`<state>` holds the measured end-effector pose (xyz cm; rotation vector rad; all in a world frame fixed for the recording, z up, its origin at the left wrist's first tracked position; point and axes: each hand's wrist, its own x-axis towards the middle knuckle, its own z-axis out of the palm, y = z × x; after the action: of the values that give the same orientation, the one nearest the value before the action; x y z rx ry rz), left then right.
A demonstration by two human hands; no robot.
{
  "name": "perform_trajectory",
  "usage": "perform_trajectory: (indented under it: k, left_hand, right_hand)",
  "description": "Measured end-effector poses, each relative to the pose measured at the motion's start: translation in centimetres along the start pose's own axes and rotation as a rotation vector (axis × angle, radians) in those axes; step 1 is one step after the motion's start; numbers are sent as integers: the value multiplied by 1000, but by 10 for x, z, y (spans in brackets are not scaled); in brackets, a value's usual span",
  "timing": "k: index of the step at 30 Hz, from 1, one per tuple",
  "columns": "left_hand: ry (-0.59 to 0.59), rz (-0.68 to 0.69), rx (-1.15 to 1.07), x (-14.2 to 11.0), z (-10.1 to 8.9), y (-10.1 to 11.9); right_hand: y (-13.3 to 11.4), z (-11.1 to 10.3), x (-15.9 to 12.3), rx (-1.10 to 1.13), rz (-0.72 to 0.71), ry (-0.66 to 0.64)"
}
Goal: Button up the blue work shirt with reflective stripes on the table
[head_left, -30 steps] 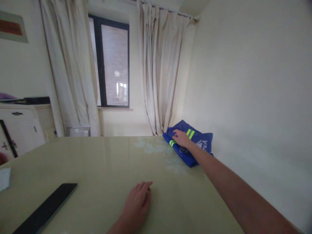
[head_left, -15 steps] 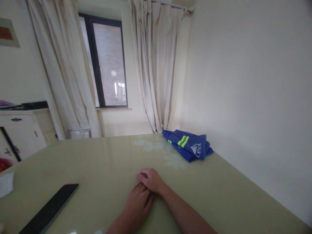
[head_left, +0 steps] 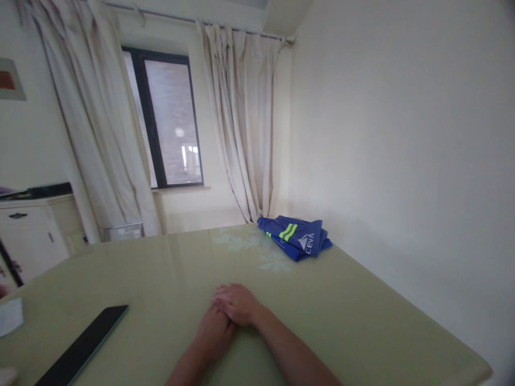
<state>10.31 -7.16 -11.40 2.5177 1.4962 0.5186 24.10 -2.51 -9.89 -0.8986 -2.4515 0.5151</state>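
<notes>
My left hand (head_left: pixel 214 333) rests low over the pale green table (head_left: pixel 161 284), with its fingers mostly hidden under the other hand. Across it lies my right hand (head_left: pixel 238 303), its fingers bent over the left hand's fingers and knuckles. The two hands are clasped, and I see no object between them. Farther back and to the right, a folded blue cloth (head_left: pixel 296 238) with yellow-green and grey stripes and white lettering lies on the table, apart from both hands.
On the left of the table lies a long dark flat object (head_left: pixel 86 343). A white piece of paper or tissue (head_left: pixel 11 316) is at the left edge. Behind stand a white cabinet (head_left: pixel 34 230), curtains (head_left: pixel 245 118) and a window (head_left: pixel 173 118). A plain wall (head_left: pixel 394 161) borders the right side.
My right hand's fingers have closed further over the left hand, covering fingers that showed before. The view has tilted upward and turned slightly right. The cloth and dark object stay in place.
</notes>
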Motion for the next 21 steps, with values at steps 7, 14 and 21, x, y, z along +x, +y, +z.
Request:
perform_trajectory:
  k: [7, 14, 21]
  left_hand:
    - [47, 11, -19, 1, 4, -3]
    - [43, 21, -28, 0, 4, -2]
    - [21, -42, -16, 0, -2, 2]
  right_hand:
    - [-2, 2, -4, -19, 23, -14]
    - [-1, 3, -5, -61, -3, -25]
    - [-6, 1, -3, -100, 6, 21]
